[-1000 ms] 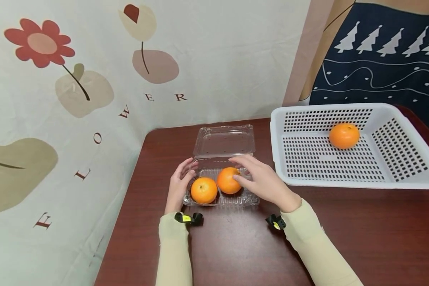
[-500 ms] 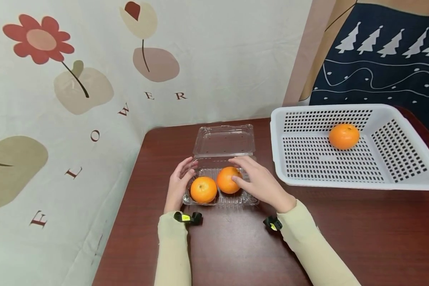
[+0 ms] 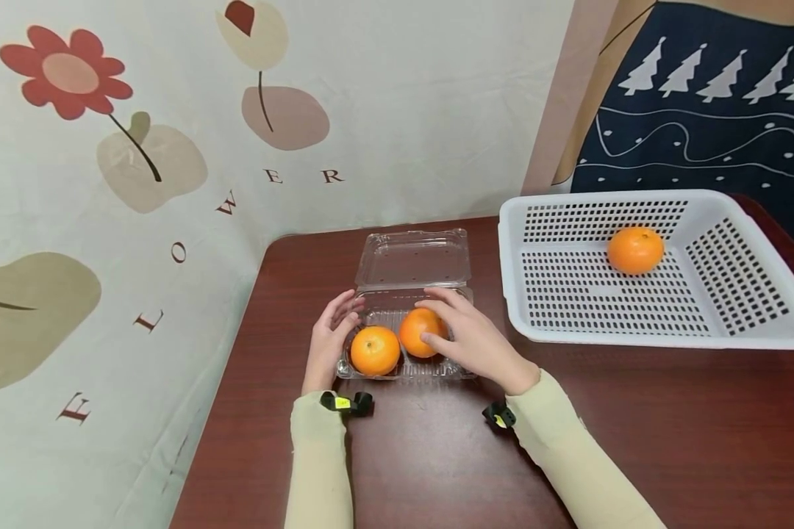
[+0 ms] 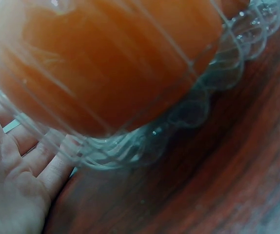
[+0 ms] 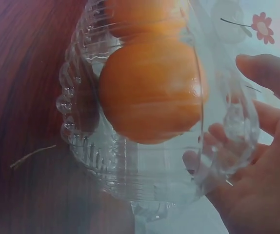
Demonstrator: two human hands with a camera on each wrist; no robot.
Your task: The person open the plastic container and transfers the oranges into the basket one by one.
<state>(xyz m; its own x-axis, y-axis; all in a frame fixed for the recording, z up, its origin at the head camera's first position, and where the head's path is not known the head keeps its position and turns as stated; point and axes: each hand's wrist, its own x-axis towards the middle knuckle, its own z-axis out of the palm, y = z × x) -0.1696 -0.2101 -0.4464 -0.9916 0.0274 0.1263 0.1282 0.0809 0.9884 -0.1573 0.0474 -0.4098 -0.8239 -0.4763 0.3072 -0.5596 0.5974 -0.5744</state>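
Note:
In the head view, a clear plastic clamshell box (image 3: 437, 369) sits on the table, its lid (image 3: 413, 258) folded back. Two oranges lie inside: one on the left (image 3: 375, 351), another to its right (image 3: 422, 323). My left hand (image 3: 331, 338) stands at the box's left side, fingers loosely bent; the left wrist view has the palm (image 4: 18, 190) beside the clear wall. My right hand (image 3: 476, 334) reaches over the box's right end, thumb overlapping the right orange. In the right wrist view its thumb (image 5: 264, 70) stays apart from that orange (image 5: 152, 92), several fingers lying behind the clear wall.
A white perforated basket (image 3: 635, 339) stands on the right of the table with one orange (image 3: 635, 250) in it. Behind the table hangs a light printed cloth (image 3: 403, 110), and a dark cloth with tree shapes (image 3: 708, 132) is at the right.
My right hand has shifted slightly left, its thumb now further across the right orange. The left hand, box and oranges keep their places.

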